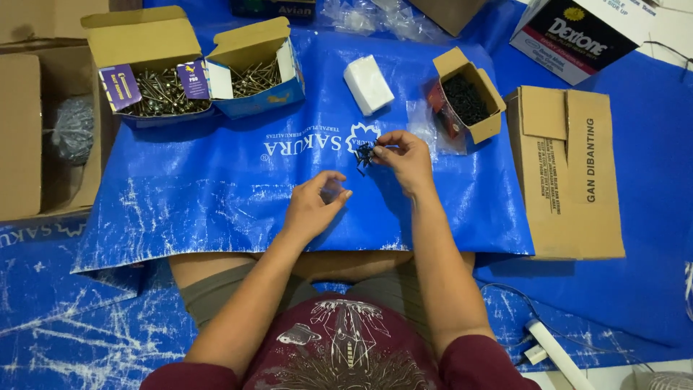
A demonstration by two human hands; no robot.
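Hands sorting dark screws over a blue woven tarp.

Glossy, scuffed plastic tarp (216,180) is covering the floor, ringed by cardboard boxes. The right hand (404,157) is pinching a small bunch of black screws (364,154) near the tarp's middle, fingertips pressed together; the left hand (314,206) is hovering just beside it, fingers loosely curled around a thin clear bag (332,191). A small open carton of black screws (468,94) is sitting toward the far right edge, two boxes of brassy nails (195,79) at the far left corner.
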